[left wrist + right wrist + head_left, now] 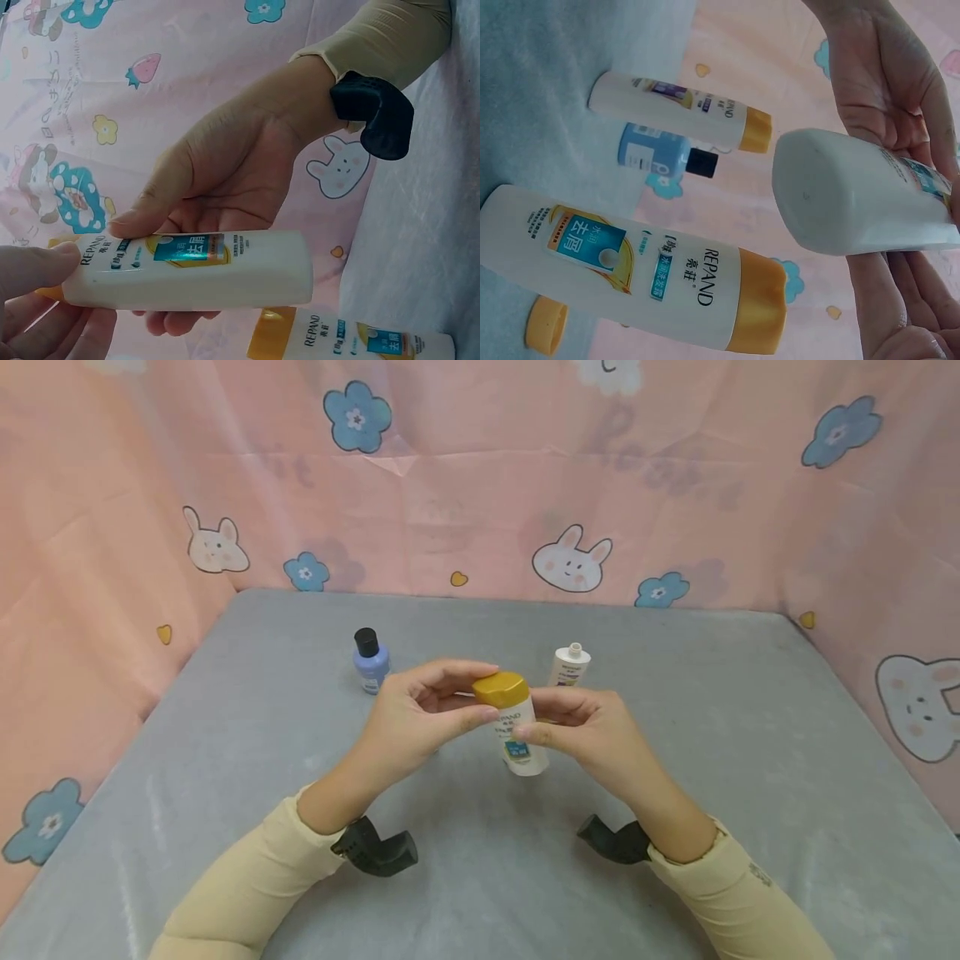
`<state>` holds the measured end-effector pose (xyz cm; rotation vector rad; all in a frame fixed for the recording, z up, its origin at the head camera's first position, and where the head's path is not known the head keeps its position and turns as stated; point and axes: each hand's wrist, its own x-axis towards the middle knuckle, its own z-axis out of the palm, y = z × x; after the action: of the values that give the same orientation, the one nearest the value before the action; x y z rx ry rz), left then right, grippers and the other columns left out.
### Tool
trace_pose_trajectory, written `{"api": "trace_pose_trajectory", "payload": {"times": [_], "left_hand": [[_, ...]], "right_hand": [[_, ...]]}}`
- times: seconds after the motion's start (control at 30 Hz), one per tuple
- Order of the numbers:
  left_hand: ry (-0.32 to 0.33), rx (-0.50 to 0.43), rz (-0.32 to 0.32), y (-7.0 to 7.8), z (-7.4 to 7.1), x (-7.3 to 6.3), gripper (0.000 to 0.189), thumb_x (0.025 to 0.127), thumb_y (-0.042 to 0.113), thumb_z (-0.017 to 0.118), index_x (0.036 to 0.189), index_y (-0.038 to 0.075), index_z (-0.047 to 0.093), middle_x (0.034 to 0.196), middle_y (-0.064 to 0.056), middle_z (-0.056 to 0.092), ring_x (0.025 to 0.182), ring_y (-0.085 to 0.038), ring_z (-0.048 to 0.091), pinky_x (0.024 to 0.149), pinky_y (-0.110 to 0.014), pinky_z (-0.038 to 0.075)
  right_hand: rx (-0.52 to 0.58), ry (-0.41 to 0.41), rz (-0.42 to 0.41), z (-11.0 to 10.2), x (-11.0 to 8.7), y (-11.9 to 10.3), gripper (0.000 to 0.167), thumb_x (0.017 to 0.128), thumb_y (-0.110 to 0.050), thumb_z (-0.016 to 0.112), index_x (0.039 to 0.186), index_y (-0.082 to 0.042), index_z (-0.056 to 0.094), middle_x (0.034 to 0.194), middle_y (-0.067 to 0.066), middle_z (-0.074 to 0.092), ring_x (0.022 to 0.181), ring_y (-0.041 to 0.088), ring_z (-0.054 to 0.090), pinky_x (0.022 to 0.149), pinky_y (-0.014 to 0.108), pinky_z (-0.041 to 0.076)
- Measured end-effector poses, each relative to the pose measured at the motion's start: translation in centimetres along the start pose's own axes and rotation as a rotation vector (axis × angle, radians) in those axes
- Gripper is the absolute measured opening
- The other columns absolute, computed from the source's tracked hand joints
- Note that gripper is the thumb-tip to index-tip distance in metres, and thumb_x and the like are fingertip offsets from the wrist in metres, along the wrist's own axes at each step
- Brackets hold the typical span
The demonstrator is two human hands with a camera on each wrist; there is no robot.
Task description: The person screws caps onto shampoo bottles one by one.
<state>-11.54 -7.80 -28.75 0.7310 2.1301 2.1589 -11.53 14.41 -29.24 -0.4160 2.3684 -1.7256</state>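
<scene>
A white shampoo bottle (522,758) with a gold cap (501,688) is held between both hands in the head view. My left hand (405,718) pinches the cap between thumb and fingers. From the other side, my right hand (592,727) grips the bottle's body, its thumb across the front label. The left wrist view shows the bottle's teal label (191,247) beside the right thumb. Seen from the right wrist, the bottle's base (810,199) faces the camera, while its cap is out of frame.
Behind the hands stand a blue bottle (371,667) with a black cap and an uncapped white bottle (570,667). Another gold-capped shampoo bottle (630,262) and a purple-labelled one (679,105) appear in the right wrist view. A loose gold cap (546,325) lies on the grey table.
</scene>
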Motion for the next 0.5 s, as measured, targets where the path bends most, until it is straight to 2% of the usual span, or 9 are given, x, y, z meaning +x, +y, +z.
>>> {"api": "trace_pose_trajectory", "payload": {"times": [0.23,0.43,0.5], "left_hand": [[-0.011,0.061,0.052,0.7,-0.4,0.8,0.038,0.084,-0.006,0.074,0.121,-0.004,0.066,0.118,-0.019,0.070,0.102,-0.024,0.072,0.092,-0.033,0.060],[0.052,0.131,0.006,1.2,-1.8,2.3,0.037,0.085,-0.002,0.075,0.121,0.000,0.068,0.116,-0.016,0.071,0.101,-0.022,0.073,0.089,-0.031,0.060],[0.072,0.154,-0.012,1.2,-2.5,3.0,0.037,0.085,0.000,0.075,0.121,0.001,0.068,0.117,-0.015,0.071,0.102,-0.022,0.073,0.089,-0.030,0.060]], "right_hand": [[0.079,0.026,-0.001,-0.1,0.3,0.1,0.045,0.085,-0.021,0.080,0.127,-0.007,0.068,0.122,0.004,0.072,0.111,0.015,0.069,0.091,0.027,0.058],[0.101,0.071,0.022,-0.7,0.7,0.3,0.046,0.087,-0.021,0.078,0.130,-0.010,0.066,0.121,-0.004,0.073,0.113,0.008,0.068,0.093,0.022,0.056],[0.115,0.079,0.014,-0.9,0.8,0.3,0.045,0.088,-0.018,0.077,0.130,-0.007,0.065,0.119,-0.005,0.074,0.113,0.007,0.068,0.094,0.021,0.056]]}}
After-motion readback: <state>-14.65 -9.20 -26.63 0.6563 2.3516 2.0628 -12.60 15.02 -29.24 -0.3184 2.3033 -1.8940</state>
